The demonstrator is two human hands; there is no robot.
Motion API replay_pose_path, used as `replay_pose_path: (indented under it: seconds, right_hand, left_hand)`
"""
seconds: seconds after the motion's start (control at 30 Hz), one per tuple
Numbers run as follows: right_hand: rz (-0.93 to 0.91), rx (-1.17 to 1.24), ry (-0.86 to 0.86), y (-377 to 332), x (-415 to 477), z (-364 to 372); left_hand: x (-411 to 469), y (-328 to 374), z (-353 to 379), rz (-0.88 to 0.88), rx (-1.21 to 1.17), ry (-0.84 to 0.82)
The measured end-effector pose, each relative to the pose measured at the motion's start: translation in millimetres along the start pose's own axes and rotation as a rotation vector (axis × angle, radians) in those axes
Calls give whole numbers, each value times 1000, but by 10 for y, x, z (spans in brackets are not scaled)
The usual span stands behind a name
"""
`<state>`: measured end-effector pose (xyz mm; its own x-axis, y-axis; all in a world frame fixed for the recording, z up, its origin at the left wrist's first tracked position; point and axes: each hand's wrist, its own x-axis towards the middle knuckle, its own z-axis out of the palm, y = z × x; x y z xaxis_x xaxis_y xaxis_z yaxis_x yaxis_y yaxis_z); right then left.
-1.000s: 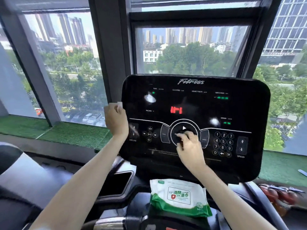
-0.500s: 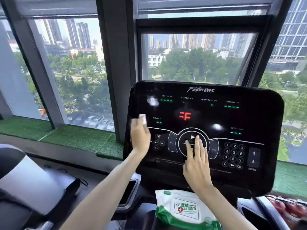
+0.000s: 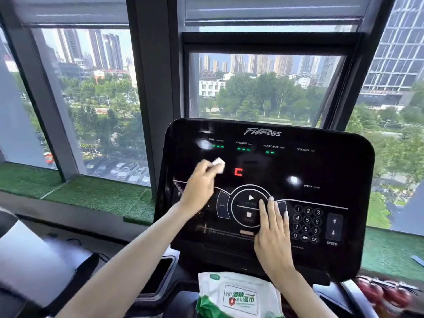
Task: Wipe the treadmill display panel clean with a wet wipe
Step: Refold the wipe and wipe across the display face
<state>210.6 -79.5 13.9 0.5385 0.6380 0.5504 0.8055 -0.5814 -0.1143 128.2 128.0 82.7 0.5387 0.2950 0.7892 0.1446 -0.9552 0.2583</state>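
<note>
The black glossy treadmill display panel (image 3: pixel 321 171) fills the middle of the view, with green readouts along its top and a red figure at its centre. My left hand (image 3: pixel 199 189) presses a small folded white wet wipe (image 3: pixel 218 165) against the panel's upper left area. My right hand (image 3: pixel 273 228) lies flat on the panel with fingers spread, fingertips on the round play and stop control (image 3: pixel 247 203). A green and white pack of wet wipes (image 3: pixel 236 297) rests on the console tray below the panel.
A number keypad (image 3: pixel 307 223) and speed arrows (image 3: pixel 333 227) sit on the panel's right side. Large windows (image 3: pixel 263 88) rise behind the panel, with green turf (image 3: pixel 96 193) on the sill. A dark phone slot (image 3: pixel 160 274) lies at lower left, red items (image 3: pixel 385 292) at lower right.
My left hand has moved from the panel's left edge rightward onto its face with the wipe. My right hand has opened flat on the round control. The view has tilted upward.
</note>
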Motion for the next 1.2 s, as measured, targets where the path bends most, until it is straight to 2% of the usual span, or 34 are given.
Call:
replay_pose_path:
  seconds: [0.1, 0.13, 0.17, 0.2, 0.27, 0.3, 0.33, 0.37, 0.43, 0.47, 0.5, 0.53, 0.63, 0.67, 0.7, 0.8, 0.83, 0.87, 0.9, 0.97, 1.0, 1.03, 1.13, 1.17, 1.2]
  right_hand:
    - [4, 20, -5, 15, 2, -43]
    - [5, 30, -12, 17, 2, -54]
    - [4, 35, -22, 22, 1, -65]
    - [0, 39, -31, 34, -1, -78]
    - [-20, 54, -30, 74, -4, -111]
    - [-36, 66, -25, 100, -9, -127]
    - [-55, 75, -21, 127, -18, -140]
    - [-67, 77, -19, 153, -32, -152]
    - [-62, 74, -16, 201, -68, -174]
    - [-51, 74, -15, 224, -93, -178]
    - [-44, 71, -18, 247, -121, -174]
    - [-43, 62, -24, 272, -151, -167]
    - [-35, 43, -35, 352, -249, -165]
    - [-22, 37, -34, 383, -274, -180]
    - [-4, 35, -28, 415, -290, -197]
    - [47, 31, -8, 497, -346, -208]
    - [62, 32, -11, 513, -362, -205]
    - [77, 39, -11, 525, -370, -203]
    - [88, 46, -6, 533, -376, -203]
    - [99, 54, -2, 544, -378, -196]
    - [100, 52, -2, 555, -380, -195]
    - [101, 46, -2, 566, -384, -196]
    - [112, 32, -3, 606, -410, -199]
    - [115, 32, -10, 618, -424, -196]
    - [119, 35, -14, 629, -434, -191]
  left_hand:
    - [148, 36, -37, -525, -45, 313]
    - [154, 138, 18, -582, -47, 337]
    - [129, 275, 93, -510, -13, 301]
    - [71, 407, 198, -352, 28, 209]
    - [-88, 553, 342, 124, 64, -67]
    - [-70, 555, 339, 299, 79, -167]
    - [5, 513, 315, 339, 70, -198]
    - [100, 476, 281, 240, 26, -137]
    - [287, 474, 208, -172, -124, 126]
    - [329, 529, 216, -299, -145, 196]
    - [325, 605, 263, -266, -85, 190]
    - [277, 677, 329, -117, -3, 120]
    - [76, 768, 497, 450, 123, -252]
    - [121, 743, 472, 486, 120, -292]
    - [202, 717, 447, 428, 91, -249]
    - [390, 755, 348, -84, -72, 138]
    - [357, 807, 374, -148, -98, 189]
    - [293, 884, 433, -83, -95, 165]
    - [206, 947, 510, 87, -42, 84]
    - [41, 958, 586, 509, 106, -191]
    - [41, 903, 601, 613, 169, -290]
    - [93, 889, 579, 560, 202, -313]
    - [167, 972, 543, 110, 98, -18]
    - [131, 1049, 580, 27, 30, -24]
    - [85, 1111, 637, 58, -37, -96]
